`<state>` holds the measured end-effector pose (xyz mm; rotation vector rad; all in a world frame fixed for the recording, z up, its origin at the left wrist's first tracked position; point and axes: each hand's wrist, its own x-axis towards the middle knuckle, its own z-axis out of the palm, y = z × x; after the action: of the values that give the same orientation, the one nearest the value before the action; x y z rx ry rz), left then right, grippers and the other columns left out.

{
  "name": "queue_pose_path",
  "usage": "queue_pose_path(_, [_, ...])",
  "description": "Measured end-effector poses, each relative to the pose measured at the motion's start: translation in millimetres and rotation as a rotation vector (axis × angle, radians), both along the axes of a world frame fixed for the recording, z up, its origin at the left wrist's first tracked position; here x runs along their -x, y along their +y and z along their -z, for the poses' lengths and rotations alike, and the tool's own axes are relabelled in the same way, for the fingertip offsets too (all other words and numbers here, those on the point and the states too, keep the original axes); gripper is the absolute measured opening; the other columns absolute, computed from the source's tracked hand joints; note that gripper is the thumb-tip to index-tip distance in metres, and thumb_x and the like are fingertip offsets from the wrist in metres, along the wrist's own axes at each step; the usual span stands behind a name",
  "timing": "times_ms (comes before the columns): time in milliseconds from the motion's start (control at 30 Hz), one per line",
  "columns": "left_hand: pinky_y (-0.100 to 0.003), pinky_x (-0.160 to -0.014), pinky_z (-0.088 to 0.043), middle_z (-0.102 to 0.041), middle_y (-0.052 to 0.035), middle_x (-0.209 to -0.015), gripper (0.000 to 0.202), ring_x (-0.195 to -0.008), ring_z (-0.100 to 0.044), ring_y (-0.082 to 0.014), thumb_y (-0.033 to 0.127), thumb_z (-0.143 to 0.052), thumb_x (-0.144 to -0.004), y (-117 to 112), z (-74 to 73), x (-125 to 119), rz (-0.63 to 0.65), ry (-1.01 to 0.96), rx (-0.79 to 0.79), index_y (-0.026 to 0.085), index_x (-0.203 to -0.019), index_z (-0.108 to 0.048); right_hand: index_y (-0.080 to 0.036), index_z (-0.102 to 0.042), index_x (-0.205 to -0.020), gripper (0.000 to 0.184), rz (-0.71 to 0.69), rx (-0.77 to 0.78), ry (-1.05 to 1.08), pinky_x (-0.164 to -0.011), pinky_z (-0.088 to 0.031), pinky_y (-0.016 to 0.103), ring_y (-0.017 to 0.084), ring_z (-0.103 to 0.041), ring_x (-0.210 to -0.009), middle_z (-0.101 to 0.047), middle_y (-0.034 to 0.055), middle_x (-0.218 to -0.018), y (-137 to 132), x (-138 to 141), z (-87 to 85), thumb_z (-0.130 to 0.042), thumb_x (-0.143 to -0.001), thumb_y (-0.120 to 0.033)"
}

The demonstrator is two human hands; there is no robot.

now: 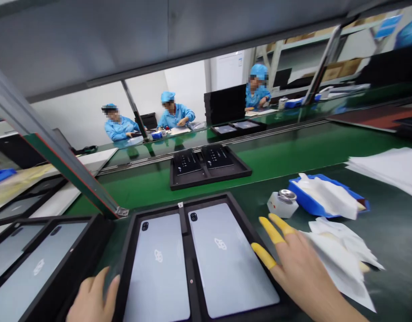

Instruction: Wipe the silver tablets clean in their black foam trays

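The left hand (93,297) curls its fingers over the left rim of the black tray (186,250). The right hand (298,268), fingers spread and holding nothing, lies against its right rim. Two grey tablets (159,268) lie in it between them. Farther off sits a second tray (210,176).

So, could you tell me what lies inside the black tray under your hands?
The black tray holds a left tablet and a right tablet, grey backs up. The right hand hides its near corner; anything beneath the tablets is covered.
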<state>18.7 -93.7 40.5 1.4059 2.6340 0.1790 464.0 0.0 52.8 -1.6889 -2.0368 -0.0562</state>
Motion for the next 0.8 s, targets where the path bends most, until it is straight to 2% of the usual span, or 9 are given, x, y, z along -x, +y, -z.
queue_pose_path(67, [-0.041,-0.099,-0.047,-0.061,-0.017,-0.129,0.071,-0.117,-0.061,-0.0287,0.061,-0.014,-0.091,19.2,-17.2,-18.2,0.089,-0.065,0.064,0.016,-0.138,-0.042,-0.012,-0.061,-0.136,0.051,-0.156,0.036,-0.058,-0.107,-0.041,0.056,0.039,-0.049,-0.13,-0.053,0.0223,-0.143,10.3,30.8,-9.4,-0.055,-0.091,-0.035])
queue_pose_path(100, [-0.043,-0.097,-0.047,-0.064,-0.0167,-0.125,0.065,-0.114,-0.063,-0.0302,0.056,-0.015,-0.094,30.0,-20.5,-25.4,0.116,-0.069,0.101,0.016,-0.135,-0.045,-0.014,-0.061,-0.137,0.051,-0.241,0.094,-0.089,-0.107,-0.041,0.055,0.039,-0.048,-0.131,-0.053,0.021,-0.144,14.5,50.0,-11.1,-0.058,-0.089,-0.033])
queue_pose_path(167, [-0.048,-0.089,-0.048,-0.069,-0.0191,-0.109,0.054,-0.102,-0.067,-0.0335,0.045,-0.019,-0.097,51.5,-19.4,-33.7,0.141,-0.035,0.163,0.013,-0.124,-0.053,-0.016,-0.061,-0.138,0.053,-0.365,0.219,-0.141,-0.109,-0.036,0.058,0.041,-0.042,-0.136,-0.052,0.0204,-0.146,20.4,89.0,-8.8,-0.063,-0.086,-0.029])
queue_pose_path(300, [-0.044,-0.086,-0.049,-0.068,-0.0099,-0.094,0.042,-0.087,-0.065,-0.022,0.047,-0.034,-0.099,84.7,-8.5,-29.0,0.155,-0.017,0.204,0.016,-0.088,-0.061,-0.016,-0.046,-0.15,0.066,-0.391,0.348,-0.13,-0.116,-0.02,0.064,0.042,-0.027,-0.147,-0.045,0.0215,-0.152,27.8,135.2,5.0,-0.062,-0.086,-0.024])
queue_pose_path(400, [-0.039,-0.086,-0.047,-0.064,-0.0049,-0.085,0.045,-0.083,-0.06,-0.018,0.055,-0.042,-0.096,98.1,-5.2,-18.5,0.184,-0.107,0.171,0.018,-0.075,-0.057,-0.017,-0.035,-0.156,0.079,-0.33,0.458,-0.084,-0.118,-0.012,0.063,0.041,-0.017,-0.15,-0.037,0.0201,-0.157,30.5,136.6,7.7,-0.065,-0.083,-0.026])
queue_pose_path(500, [-0.032,-0.065,-0.042,-0.053,0.0021,-0.062,0.054,-0.061,-0.052,-0.0141,0.068,-0.044,-0.09,104.4,-4.4,-8.0,0.173,-0.295,0.149,0.021,-0.063,-0.046,-0.019,-0.03,-0.158,0.092,-0.304,0.541,-0.054,-0.118,-0.006,0.062,0.041,-0.008,-0.152,-0.028,0.0186,-0.162,31.3,130.7,3.4,-0.07,-0.075,-0.029])
queue_pose_path(600, [-0.028,-0.046,-0.019,-0.035,0.0083,-0.043,0.067,-0.038,-0.027,-0.009,0.09,-0.036,-0.074,104.9,-4.4,3.3,0.121,-0.544,0.169,0.025,-0.062,-0.038,-0.023,-0.03,-0.158,0.095,-0.324,0.575,-0.035,-0.117,0.0,0.063,0.04,-0.002,-0.153,-0.022,0.0167,-0.165,33.7,129.0,4.1,-0.068,-0.07,-0.026])
queue_pose_path(700, [-0.029,-0.044,-0.006,-0.025,0.0094,-0.038,0.074,-0.033,-0.014,-0.0063,0.099,-0.036,-0.06,100.9,-6.6,13.0,0.107,-0.768,0.138,0.025,-0.056,-0.036,-0.022,-0.033,-0.156,0.095,-0.354,0.54,0.02,-0.116,0.001,0.066,0.042,0.0,-0.152,-0.021,0.0198,-0.164,38.1,131.3,16.5,-0.07,-0.07,-0.034])
queue_pose_path(800, [-0.029,-0.046,-0.003,-0.018,0.0107,-0.038,0.071,-0.034,-0.011,-0.0054,0.095,-0.042,-0.064,95.2,-11.4,13.7,0.125,-0.925,0.027,0.025,-0.054,-0.034,-0.022,-0.038,-0.154,0.091,-0.381,0.476,0.072,-0.114,0.0,0.068,0.045,-0.001,-0.151,-0.02,0.0214,-0.164,40.2,137.6,33.1,-0.07,-0.07,-0.038])
